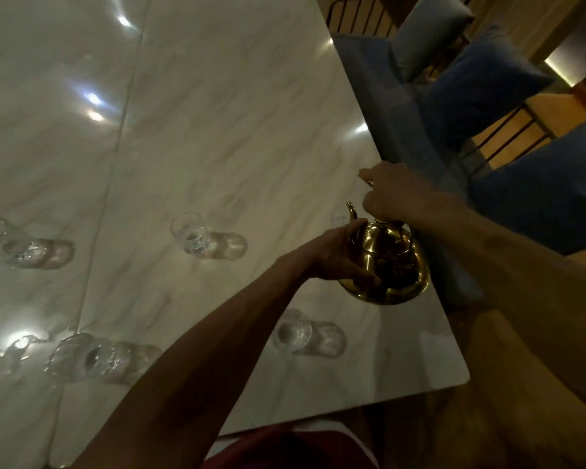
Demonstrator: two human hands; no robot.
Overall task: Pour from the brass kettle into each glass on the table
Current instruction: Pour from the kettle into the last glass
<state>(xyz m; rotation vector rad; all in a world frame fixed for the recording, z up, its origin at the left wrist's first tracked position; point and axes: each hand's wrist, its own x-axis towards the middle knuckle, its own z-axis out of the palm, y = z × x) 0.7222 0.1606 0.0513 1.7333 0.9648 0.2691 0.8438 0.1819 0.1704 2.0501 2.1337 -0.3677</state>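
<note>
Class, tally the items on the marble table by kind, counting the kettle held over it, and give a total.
Clear drinking glasses: 5
Round brass kettle, held by the left hand and right hand: 1
Total: 6

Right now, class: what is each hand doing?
Left hand: closed against the side of the brass kettle, steadying it.
Right hand: closed around the kettle's top handle.
</note>
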